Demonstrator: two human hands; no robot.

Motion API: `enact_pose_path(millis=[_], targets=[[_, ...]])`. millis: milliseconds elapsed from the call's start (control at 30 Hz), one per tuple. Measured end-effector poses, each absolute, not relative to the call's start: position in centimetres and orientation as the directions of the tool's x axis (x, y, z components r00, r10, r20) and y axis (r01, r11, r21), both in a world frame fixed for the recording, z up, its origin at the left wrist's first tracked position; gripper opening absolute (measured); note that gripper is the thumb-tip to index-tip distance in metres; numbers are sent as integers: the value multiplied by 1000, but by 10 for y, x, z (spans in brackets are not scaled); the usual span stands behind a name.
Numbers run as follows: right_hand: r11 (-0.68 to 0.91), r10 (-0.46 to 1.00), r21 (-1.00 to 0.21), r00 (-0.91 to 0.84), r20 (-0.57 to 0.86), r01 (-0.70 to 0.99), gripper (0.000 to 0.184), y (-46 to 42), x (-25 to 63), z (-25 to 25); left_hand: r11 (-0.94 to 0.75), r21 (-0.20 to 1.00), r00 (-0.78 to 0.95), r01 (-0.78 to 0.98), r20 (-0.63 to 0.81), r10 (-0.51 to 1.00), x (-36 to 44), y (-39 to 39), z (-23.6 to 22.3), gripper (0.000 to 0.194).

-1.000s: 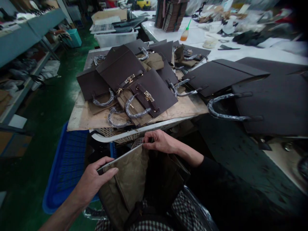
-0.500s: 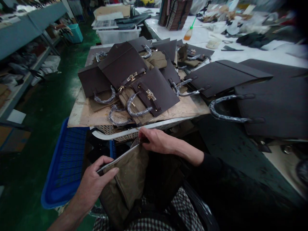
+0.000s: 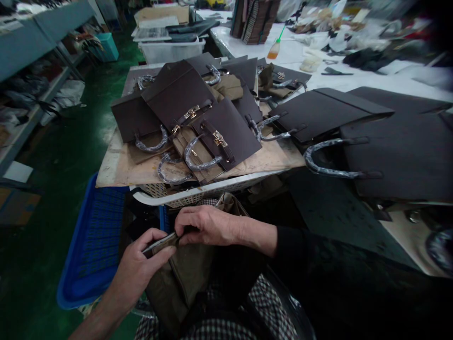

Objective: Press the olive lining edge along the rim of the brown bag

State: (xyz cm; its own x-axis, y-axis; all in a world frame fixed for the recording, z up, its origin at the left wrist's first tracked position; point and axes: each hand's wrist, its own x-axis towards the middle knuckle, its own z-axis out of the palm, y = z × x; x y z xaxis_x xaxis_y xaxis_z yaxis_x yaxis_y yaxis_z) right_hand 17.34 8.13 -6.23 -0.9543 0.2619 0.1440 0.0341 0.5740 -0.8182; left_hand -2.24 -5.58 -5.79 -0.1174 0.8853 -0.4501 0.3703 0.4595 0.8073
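Note:
An olive-brown fabric piece [image 3: 193, 267], which looks like a bag lining, hangs over my lap. At the left end of its pale-trimmed top edge, my left hand [image 3: 136, 264] pinches it between thumb and fingers. Close beside it, my right hand [image 3: 210, 226] is closed on the same edge, its fingertips partly hidden. Behind the right hand a fold of the fabric [image 3: 230, 203] stands up. The lower part of the piece is dark and hard to make out over the checked cloth [image 3: 219, 328].
Dark brown handbags [image 3: 230, 134] with plastic-wrapped handles lie heaped on a board [image 3: 113, 172] ahead. Below it are a white basket [image 3: 187, 196] and, to the left, a blue basket [image 3: 76, 264]. A large brown bag [image 3: 399, 156] lies at right. A glue bottle [image 3: 274, 49] stands farther back.
My right hand has slid left and down along the fabric's edge, close to my left hand. The left hand keeps its hold. A fabric fold now shows behind the right hand.

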Motion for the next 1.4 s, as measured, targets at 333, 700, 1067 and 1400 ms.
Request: enact_pose_path(millis=[333, 700, 1067, 1400], targets=[[483, 413, -849, -911, 4, 215, 9, 71, 169, -55, 426, 816, -88, 390, -427, 900, -17, -54, -50, 26], [482, 430, -843, -903, -10, 239, 12, 70, 172, -53, 410, 848, -43, 336, -421, 906, -18, -53, -53, 23], [492, 447, -830, -894, -18, 263, 11, 68, 174, -55, 380, 875, -11, 299, -395, 918, -19, -54, -54, 21], [474, 486, -830, -873, -33, 295, 7, 63, 173, -51, 336, 838, -1, 430, -372, 928, -21, -59, -50, 25]])
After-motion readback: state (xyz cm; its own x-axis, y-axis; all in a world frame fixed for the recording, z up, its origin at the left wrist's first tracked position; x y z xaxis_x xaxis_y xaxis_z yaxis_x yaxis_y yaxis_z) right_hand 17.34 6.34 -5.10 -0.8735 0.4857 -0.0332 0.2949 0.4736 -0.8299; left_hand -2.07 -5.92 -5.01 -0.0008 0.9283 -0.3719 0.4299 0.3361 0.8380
